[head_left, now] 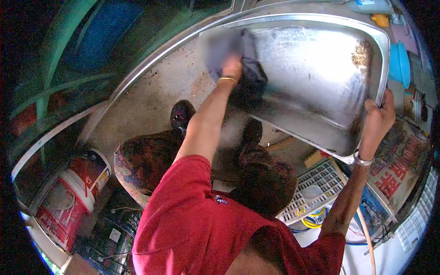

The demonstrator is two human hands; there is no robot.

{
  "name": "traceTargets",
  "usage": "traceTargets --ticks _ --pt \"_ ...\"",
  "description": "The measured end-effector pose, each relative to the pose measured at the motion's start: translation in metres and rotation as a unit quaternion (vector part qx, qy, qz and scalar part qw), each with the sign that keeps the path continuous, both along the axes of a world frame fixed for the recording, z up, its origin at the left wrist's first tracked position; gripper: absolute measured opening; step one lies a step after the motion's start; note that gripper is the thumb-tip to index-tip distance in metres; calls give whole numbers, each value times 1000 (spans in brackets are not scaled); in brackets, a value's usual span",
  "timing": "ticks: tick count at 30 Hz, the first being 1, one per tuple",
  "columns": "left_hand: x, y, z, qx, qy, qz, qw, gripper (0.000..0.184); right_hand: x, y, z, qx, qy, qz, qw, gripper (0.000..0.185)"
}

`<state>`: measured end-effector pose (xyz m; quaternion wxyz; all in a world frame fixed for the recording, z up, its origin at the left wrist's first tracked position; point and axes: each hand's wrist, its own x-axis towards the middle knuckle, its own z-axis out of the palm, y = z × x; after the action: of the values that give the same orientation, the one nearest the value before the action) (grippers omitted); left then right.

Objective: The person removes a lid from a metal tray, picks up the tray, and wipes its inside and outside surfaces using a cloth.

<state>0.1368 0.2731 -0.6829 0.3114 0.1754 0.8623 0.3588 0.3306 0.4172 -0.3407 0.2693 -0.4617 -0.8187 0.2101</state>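
Observation:
A large rectangular metal tray is tilted up in front of me, its shiny inside facing me, with a brown patch near the right end. My right hand grips its rim at the lower right corner. At the tray's left end, my left hand is closed on a dark cloth, which lies bunched against the metal. Part of the cloth and the fingertips are blurred.
Red buckets stand at the lower left. A white plastic grate sits below the tray, near a printed sack. A blue basin is at the far right. My shoes rest on the concrete floor.

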Motion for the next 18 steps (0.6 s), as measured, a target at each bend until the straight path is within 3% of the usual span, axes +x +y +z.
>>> traceTargets --ticks 3,5,6,7,8,9,11,12,13,15,17,18 --pt "-2 -1 -4 87 133 44 986 35 -5 -7 6 25 -35 -7 999 32" --pt "-9 11 21 29 185 -14 982 27 -15 -6 9 51 -36 -2 998 29" --pt "-6 19 22 88 147 64 983 19 -16 -1 6 61 -44 7 997 28" --pt "3 21 45 132 195 18 972 23 -17 3 4 70 -54 15 996 28" --pt "16 25 93 197 146 -1 969 30 -19 6 3 72 -49 25 996 27" --pt "29 36 116 331 249 -17 910 38 -21 5 4 71 -43 26 996 27" --pt "42 50 181 464 229 -104 850 45 -21 4 7 66 -46 46 996 27" --pt "46 52 211 511 205 -97 829 48 -22 3 8 68 -49 49 995 27" --pt "46 48 239 520 205 -83 825 50 -25 2 6 54 -38 37 997 27" --pt "38 44 273 619 209 -20 757 49 -29 0 5 33 -23 31 999 28" --pt "19 46 295 632 276 39 723 51 -29 5 8 49 -84 24 995 29" --pt "8 56 302 612 296 37 733 50 -29 6 7 15 -50 36 998 29"
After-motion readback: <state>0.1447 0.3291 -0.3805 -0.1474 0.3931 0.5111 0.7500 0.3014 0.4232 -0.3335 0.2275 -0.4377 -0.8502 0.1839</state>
